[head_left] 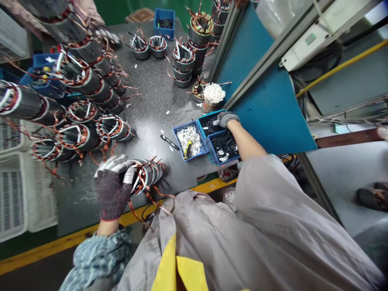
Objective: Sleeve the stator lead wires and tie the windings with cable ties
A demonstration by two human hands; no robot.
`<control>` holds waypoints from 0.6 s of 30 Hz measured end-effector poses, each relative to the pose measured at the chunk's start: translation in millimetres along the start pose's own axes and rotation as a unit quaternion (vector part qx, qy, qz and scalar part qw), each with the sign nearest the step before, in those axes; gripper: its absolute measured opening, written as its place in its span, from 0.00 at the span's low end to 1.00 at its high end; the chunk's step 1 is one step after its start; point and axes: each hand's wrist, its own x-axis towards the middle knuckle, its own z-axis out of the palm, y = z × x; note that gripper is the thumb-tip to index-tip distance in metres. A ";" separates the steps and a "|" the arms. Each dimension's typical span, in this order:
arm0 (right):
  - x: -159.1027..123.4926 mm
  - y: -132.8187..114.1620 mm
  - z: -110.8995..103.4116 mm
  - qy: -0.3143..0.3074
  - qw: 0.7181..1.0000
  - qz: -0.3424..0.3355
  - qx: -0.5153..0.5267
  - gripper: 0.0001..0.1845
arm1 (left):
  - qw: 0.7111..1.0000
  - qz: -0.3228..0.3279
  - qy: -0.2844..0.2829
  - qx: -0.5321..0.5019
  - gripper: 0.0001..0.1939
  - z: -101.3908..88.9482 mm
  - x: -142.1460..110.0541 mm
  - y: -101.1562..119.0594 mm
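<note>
Copper-wound stator [154, 171] sideways, open end left

At eight o'clock, rough knitted-cloth glove [112, 185], matt metal core [155, 173], shiny copper wires [148, 195]; at three, smooth plastic bin [212, 151].

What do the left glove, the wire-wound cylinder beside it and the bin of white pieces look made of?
Left glove: fabric, with knitted texture; whitish fingers may be coated.
Cylinder: probably metal, from its dull grey sheen; reddish wires suggest copper.
Blue bin: likely moulded plastic, smooth and evenly coloured.
</note>
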 end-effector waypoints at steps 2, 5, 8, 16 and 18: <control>21.8 -7.4 8.7 -0.033 0.999 -0.013 -0.037 0.35 | 1.000 -0.008 0.003 0.002 0.14 0.5 -0.3 0.9; 36.8 -1.1 19.0 -0.055 0.995 -0.039 -0.080 0.29 | 1.000 -0.019 0.006 -0.005 0.14 1.5 -0.6 3.1; 41.6 9.6 18.5 -0.065 0.992 -0.053 -0.092 0.21 | 1.000 -0.018 0.011 -0.017 0.13 2.0 -1.3 4.7; 27.5 4.3 15.3 -0.029 0.995 -0.039 -0.081 0.25 | 1.000 -0.011 0.000 -0.015 0.12 0.7 -2.3 0.9; 18.0 8.9 8.2 -0.008 0.997 -0.035 -0.071 0.24 | 1.000 -0.006 0.002 -0.022 0.13 2.1 -2.8 -1.0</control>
